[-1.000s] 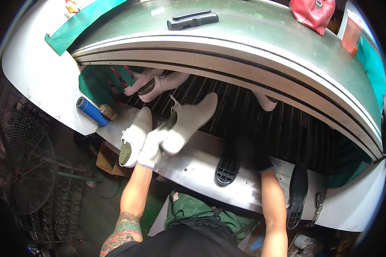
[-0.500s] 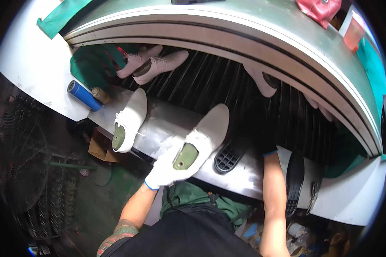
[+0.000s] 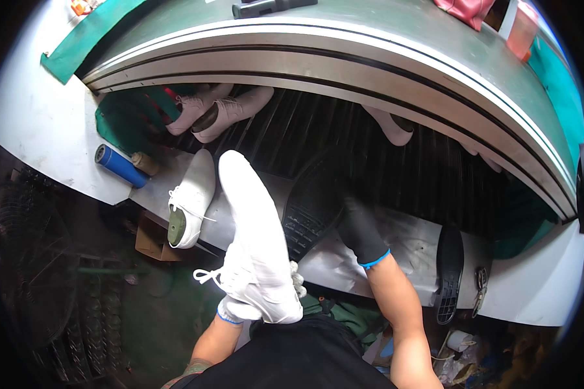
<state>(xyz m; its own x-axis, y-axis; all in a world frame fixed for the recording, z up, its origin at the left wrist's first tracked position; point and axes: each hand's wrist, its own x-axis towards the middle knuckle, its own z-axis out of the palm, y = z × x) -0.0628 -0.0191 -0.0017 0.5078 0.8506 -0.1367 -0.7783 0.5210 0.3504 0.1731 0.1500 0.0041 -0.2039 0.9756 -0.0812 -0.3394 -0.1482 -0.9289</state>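
A white lace-up shoe upper, toe pointing away and side turned up, is held in my left hand. That hand wears a white glove; its fingertips curl around the heel's far side. My right hand, in a dark glove and blurred, grips a black shoe sole with a gridded heel, close beside the upper. A second white shoe, with a green form inside, rests at the left on the metal ledge. Another black sole lies on the ledge to the right.
Beyond the ledge, dark rollers run under a curved metal hood, carrying several pale shoes. A blue cylinder lies at the left. A metal clip-like piece is by the right sole. A fan stands far left.
My left hand has drawn the upper nearer and rolled it onto its side, hiding its opening. My right hand has moved left and lifted the black sole beside it.
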